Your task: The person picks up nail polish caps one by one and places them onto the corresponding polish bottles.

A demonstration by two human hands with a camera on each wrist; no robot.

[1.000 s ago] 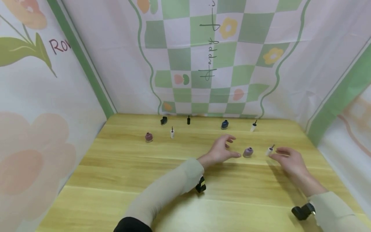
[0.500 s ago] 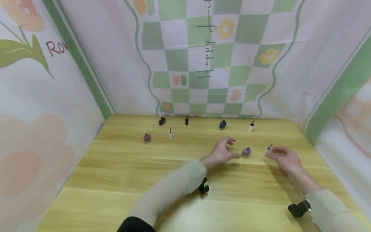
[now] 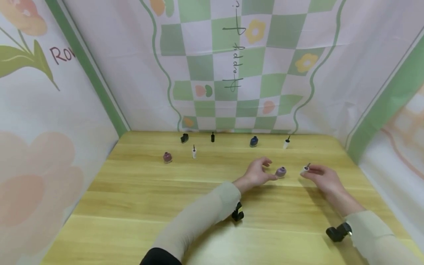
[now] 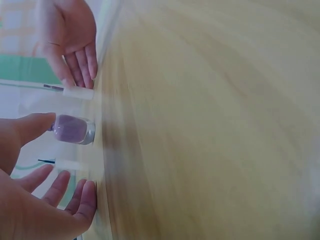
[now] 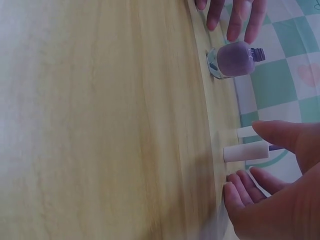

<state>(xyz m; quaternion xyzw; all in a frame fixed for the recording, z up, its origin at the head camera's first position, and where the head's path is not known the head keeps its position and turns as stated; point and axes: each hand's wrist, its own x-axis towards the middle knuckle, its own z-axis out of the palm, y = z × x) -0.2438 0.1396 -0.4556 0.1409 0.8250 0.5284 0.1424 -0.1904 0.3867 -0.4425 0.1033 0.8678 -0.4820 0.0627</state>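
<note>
A lilac nail polish bottle (image 3: 281, 172) stands uncapped on the wooden table. My left hand (image 3: 258, 172) is beside it, fingers apart and loosely bent; the thumb tip reaches the bottle's near side, and I cannot tell whether it touches. To the right, a white nail polish cap (image 5: 246, 151) stands with its brush up. Around it curves my right hand (image 3: 326, 178), thumb on one side and fingers on the other. In the right wrist view a gap shows between thumb and cap.
Farther back are a dark blue bottle (image 3: 254, 141), a white brush cap (image 3: 286, 142), a black brush cap (image 3: 212, 137) and a black bottle (image 3: 184, 138) on its side. At left stand a mauve bottle (image 3: 167, 157) and another white cap (image 3: 194, 152). Patterned cloth (image 3: 225, 66) hangs behind.
The right hand has shifted slightly left and up in the head view, closer about the white cap. The left hand has edged right toward the lilac bottle. The head view has shifted a little.
</note>
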